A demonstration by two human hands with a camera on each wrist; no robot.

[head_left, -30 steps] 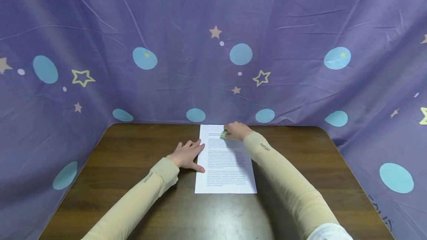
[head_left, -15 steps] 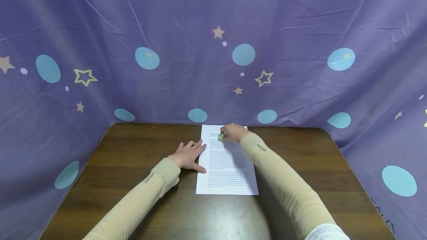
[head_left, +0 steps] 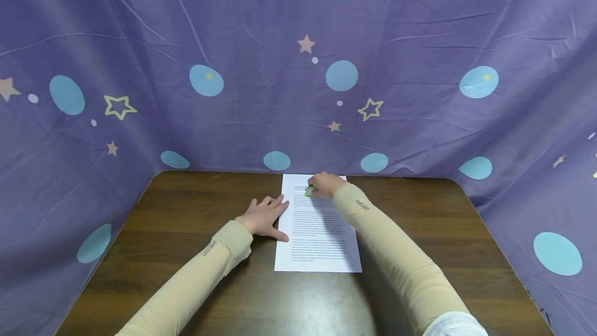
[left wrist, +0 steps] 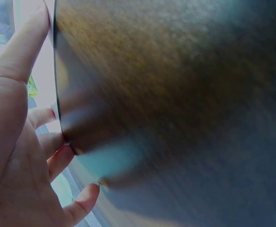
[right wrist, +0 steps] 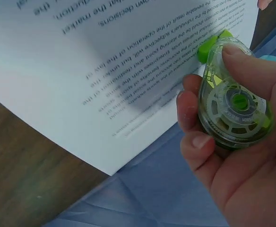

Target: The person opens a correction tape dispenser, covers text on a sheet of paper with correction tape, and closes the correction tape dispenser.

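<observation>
A printed sheet of paper point(head_left: 322, 266) lies flat on the table, its far end near the curtain. My right hand point(head_left: 328, 184) holds a clear and green correction tape dispenser point(right wrist: 235, 101) over the upper lines of print. In the right wrist view the thumb lies on one side of its case and curled fingers on the other. Its green tip point(right wrist: 209, 47) is at the text; whether it touches the paper I cannot tell. My left hand point(head_left: 263, 219) rests with fingers spread at the sheet's left edge, thumb and some fingertips on the paper.
The brown wooden table point(head_left: 196, 196) extends to both sides of the sheet and in front of it. A purple curtain point(head_left: 261, 118) with stars and blue dots hangs directly behind the table and along both sides.
My right hand has moved a little to the left along the upper lines with the correction tape dispenser. The left hand stays at the paper's edge. The head view has shifted slightly.
</observation>
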